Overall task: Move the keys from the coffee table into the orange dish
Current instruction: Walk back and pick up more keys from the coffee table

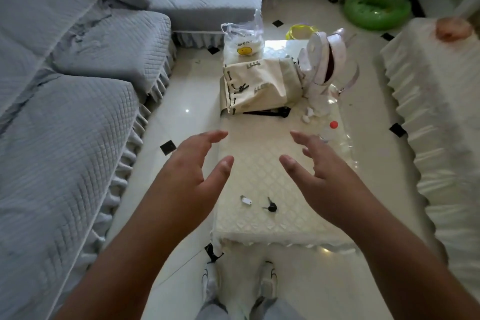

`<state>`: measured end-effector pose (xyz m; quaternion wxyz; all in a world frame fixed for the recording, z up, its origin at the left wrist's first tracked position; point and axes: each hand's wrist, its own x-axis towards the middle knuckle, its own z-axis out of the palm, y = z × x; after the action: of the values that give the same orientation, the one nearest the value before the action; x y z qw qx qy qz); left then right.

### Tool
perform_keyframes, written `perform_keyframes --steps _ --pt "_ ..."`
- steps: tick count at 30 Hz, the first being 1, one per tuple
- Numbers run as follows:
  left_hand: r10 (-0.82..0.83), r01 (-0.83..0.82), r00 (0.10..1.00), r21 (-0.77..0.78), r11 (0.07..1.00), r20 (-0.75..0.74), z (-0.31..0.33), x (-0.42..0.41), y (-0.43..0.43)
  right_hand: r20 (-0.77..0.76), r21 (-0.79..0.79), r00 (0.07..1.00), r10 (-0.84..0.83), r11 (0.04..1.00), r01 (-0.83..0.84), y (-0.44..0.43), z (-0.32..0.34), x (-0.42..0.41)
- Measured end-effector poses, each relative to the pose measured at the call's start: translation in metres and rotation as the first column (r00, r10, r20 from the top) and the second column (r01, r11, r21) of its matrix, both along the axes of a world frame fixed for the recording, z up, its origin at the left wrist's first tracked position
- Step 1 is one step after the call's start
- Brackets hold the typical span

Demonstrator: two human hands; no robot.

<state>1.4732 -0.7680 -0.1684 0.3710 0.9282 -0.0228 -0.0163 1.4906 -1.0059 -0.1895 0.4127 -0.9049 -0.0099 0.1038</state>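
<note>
Your left hand [192,174] and right hand [330,176] hover spread and empty; the keys [270,206] lie lower-centre between them, slightly nearer your right.

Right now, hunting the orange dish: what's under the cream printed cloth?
Only a black object pokes out beneath the cream printed cloth; everything else it covers is hidden. No orange dish visible.

Coffee table [259,163] bears keys [271,206], bag [259,83], perhaps bottle [334,135].

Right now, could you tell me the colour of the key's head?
Black key head, best in the head view.
</note>
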Motion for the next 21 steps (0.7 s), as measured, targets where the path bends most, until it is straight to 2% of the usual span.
perform_keyframes --steps 14,21 --pt "-0.23 0.233 0.964 0.003 0.973 -0.134 -0.151 0.084 0.002 -0.041 -0.116 0.979 -0.202 0.974 0.196 0.021 -0.173 0.036" --pt "-0.233 0.238 0.957 0.008 0.971 -0.174 -0.248 0.111 -0.007 -0.075 -0.125 0.964 -0.257 0.961 0.246 0.019 -0.29 0.054"
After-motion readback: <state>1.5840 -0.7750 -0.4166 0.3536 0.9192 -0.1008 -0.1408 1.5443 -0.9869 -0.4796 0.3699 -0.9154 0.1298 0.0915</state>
